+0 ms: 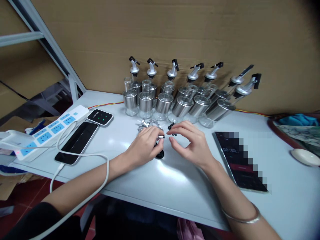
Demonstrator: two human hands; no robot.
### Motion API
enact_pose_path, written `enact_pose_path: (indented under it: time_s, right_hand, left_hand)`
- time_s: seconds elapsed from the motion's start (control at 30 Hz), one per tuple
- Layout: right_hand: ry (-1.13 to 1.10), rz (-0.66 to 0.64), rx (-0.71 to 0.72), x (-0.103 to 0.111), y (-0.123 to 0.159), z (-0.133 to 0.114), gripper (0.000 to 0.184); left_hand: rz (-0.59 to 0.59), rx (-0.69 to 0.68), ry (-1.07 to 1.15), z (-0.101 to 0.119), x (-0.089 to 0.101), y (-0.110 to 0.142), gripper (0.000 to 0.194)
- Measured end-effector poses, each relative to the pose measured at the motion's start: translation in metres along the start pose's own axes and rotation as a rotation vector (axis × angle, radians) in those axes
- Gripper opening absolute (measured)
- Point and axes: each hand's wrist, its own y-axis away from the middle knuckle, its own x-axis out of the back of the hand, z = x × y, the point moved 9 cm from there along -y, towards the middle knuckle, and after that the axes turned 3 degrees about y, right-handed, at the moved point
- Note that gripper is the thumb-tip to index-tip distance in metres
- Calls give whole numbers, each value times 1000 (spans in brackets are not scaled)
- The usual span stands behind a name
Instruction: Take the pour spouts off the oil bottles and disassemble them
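My left hand [143,145] is closed on a bottle pourer, mostly hidden by the fingers; its silver tip [160,137] pokes out toward the right, and a round black stopper base [160,154] shows below. Just to the right, my right hand [191,144] has thumb and forefinger apart, with nothing seen between them. Small black parts [172,126] lie on the table behind its fingertips. Loose silver pourer pieces [143,123] are heaped beyond my left hand.
Behind stand two rows of steel-banded glass bottles [164,101], the back ones topped with pourers [172,69]. A power strip [53,131], phone [77,142] and hotspot device [100,117] lie left; a white cable [108,163] crosses my left forearm. To the right lies a large phone [240,166].
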Motion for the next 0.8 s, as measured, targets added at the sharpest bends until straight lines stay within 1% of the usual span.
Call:
enact_pose_path:
  time_s: [0.17, 0.4, 0.6, 0.8]
  right_hand:
    - [-46, -30, -33, -7, 1, -1, 8]
    - [-99, -50, -66, -8, 1, 0, 8]
    - [-283, -169, -258, -20, 4, 11, 13]
    - [-374, -224, -352, -27, 6, 18, 16]
  left_hand:
    - [31, -9, 37, 1, 3, 0, 6]
    - [30, -66, 26, 8, 5, 1, 7]
    - [55, -73, 74, 8, 10, 2, 5]
    - [49, -80, 83, 9, 10, 2, 4]
